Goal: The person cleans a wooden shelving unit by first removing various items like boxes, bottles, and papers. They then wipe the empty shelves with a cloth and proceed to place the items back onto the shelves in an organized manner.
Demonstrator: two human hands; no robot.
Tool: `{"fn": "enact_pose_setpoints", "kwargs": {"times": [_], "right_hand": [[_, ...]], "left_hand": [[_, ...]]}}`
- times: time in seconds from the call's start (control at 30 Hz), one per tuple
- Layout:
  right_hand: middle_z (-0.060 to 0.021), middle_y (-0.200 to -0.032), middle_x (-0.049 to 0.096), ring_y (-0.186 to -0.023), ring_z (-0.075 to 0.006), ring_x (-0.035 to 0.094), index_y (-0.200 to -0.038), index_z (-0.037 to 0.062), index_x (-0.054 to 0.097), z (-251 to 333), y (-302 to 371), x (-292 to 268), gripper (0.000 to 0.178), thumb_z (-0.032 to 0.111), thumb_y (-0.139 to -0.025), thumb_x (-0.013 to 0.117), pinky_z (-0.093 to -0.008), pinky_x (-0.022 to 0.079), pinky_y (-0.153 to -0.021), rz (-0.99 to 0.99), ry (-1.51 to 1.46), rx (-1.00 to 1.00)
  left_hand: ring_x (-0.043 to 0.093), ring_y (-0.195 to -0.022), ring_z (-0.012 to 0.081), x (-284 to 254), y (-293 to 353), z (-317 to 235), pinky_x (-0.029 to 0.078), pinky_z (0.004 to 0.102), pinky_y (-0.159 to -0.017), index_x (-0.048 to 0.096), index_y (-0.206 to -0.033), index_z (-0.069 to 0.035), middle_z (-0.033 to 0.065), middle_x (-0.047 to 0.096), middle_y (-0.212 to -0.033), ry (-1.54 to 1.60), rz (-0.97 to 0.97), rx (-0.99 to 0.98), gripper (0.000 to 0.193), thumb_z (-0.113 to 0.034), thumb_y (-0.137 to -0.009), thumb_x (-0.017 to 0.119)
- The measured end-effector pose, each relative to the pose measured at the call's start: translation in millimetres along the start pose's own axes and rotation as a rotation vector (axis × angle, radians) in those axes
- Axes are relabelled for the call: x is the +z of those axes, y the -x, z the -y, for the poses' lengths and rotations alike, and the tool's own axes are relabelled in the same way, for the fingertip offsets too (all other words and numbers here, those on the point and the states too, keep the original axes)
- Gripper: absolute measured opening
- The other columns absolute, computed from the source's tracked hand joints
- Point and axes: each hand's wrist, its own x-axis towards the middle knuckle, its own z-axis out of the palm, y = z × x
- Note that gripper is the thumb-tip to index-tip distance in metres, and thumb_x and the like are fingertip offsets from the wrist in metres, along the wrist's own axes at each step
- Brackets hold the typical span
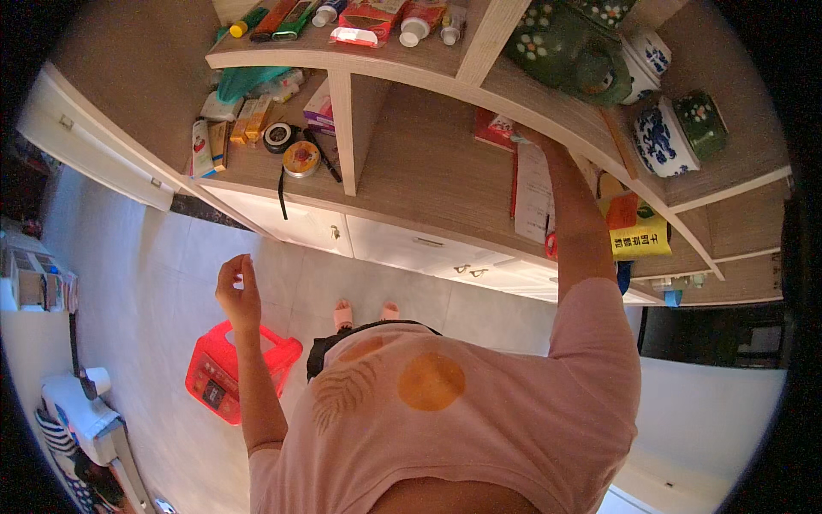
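My right arm reaches up into the middle compartment of a wooden shelf unit. My right hand (533,136) is mostly hidden by the shelf board above it, so its fingers do not show. It is beside a red packet (495,128) and the top of a white printed sheet (534,190), which lies over something red. Over the floor at the left, my left hand (239,294) hangs with its fingers curled toward the thumb and nothing visible in it. Below that hand stands a red plastic jug-shaped container (214,364) with a handle.
The left compartment holds small boxes (253,118), a round tin (300,158) and a black cord. Tubes (414,30) line the upper shelf. At the right are blue-and-white ceramic jars (664,141), a green flowered pot (569,56) and a yellow packet (640,238). White cabinet doors (385,236) run below.
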Motion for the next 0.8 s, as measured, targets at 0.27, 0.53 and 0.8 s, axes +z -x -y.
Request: {"fn": "enact_pose_setpoints", "kwargs": {"times": [0.27,0.53,0.8], "right_hand": [[-0.0163,-0.114,0.049,-0.102,-0.029,0.05,-0.119,0.0035,0.041,35,70,-24,0.056,0.025,-0.072,0.064,-0.0379,0.039,-0.086,0.002,-0.261,-0.185],[-0.0084,-0.104,0.052,-0.086,-0.0181,0.053,-0.115,0.0077,0.042,127,234,-71,0.061,0.013,-0.062,0.073,-0.0301,0.044,-0.077,0.208,-0.614,-0.701],[-0.0079,-0.1,0.057,-0.082,-0.0192,0.057,-0.112,0.0074,0.047,109,241,-44,0.043,0.035,-0.08,0.055,-0.031,0.048,-0.071,0.719,-1.695,-0.007]], "left_hand": [[0.054,-0.066,0.014,39,8,-65,0.043,0.0243,-0.061,0.059,-0.086,-0.001,0.0076,0.059,-0.078,0.279,0.313,0.117,0.011,0.0,-0.075,0.057],[0.039,-0.113,0.0314,96,-6,-157,0.033,0.0357,-0.092,0.028,-0.123,-0.002,0.0193,0.036,-0.123,0.36,0.679,0.387,0.082,-0.02,-0.059,0.076],[0.06,-0.076,0.0256,87,-12,-159,0.048,0.0301,-0.063,0.044,-0.1,0.0,0.015,0.058,-0.085,0.444,0.525,0.322,0.055,-0.014,-0.057,0.075]]}}
